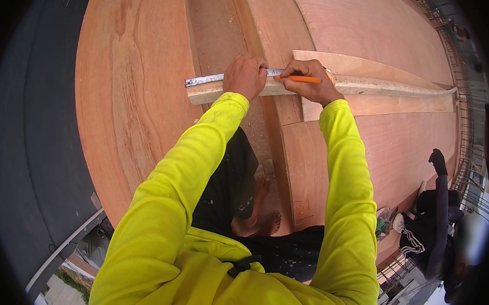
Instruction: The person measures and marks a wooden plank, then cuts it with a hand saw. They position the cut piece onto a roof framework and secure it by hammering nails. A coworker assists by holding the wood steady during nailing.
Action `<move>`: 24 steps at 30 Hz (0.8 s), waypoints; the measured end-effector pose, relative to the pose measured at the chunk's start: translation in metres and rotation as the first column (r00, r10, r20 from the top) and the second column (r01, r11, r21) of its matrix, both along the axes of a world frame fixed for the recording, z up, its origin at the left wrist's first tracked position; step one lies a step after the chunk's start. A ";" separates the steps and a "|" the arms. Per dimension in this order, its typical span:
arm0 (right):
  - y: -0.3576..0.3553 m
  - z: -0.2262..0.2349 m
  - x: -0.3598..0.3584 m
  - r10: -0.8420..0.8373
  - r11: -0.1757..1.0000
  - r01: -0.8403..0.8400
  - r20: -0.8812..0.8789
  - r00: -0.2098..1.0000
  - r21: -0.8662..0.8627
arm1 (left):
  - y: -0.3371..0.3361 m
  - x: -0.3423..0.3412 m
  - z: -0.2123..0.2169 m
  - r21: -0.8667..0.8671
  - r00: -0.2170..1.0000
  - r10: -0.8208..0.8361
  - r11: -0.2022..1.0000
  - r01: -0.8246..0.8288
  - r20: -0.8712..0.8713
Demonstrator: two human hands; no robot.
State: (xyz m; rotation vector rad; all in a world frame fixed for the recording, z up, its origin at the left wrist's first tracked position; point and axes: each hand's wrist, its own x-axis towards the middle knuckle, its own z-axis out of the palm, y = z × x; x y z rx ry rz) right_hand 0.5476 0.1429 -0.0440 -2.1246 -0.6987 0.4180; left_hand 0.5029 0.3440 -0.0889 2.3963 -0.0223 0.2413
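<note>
A long timber batten (370, 85) lies crosswise in front of me over the plywood. The silver blade of a tape measure (204, 79) runs along its top, its end at the batten's left tip. My left hand (244, 76) is closed over the blade and batten, thumb and fingers pressing the tape down. Just to its right, my right hand (313, 79) grips an orange pencil (305, 79), its tip pointing left at the tape. Behind that hand a bit of an orange and white round thing shows, perhaps the tape's case; most of it is hidden.
Large plywood sheets (133, 103) spread around a sunken gap (214, 31), where my bare foot (266, 219) shows. Loose plywood strips (355, 66) lie by the batten. At the lower right is another person with a black glove (437, 160). Steel rebar (464, 115) lines the right edge.
</note>
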 end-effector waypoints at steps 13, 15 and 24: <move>-0.021 -0.007 -0.017 -0.144 0.962 0.271 0.809 0.570 -0.020 | 0.000 -0.002 0.007 0.022 0.999 -0.030 0.999 0.030 0.011; -0.025 -0.006 -0.028 -0.106 0.974 0.223 0.827 0.552 -0.025 | -0.002 -0.004 0.012 0.038 0.999 -0.019 0.999 0.018 0.027; -0.062 -0.010 -0.127 -0.220 0.947 0.319 0.647 0.730 -0.037 | -0.032 -0.069 0.054 0.182 0.903 -0.379 0.921 0.345 0.204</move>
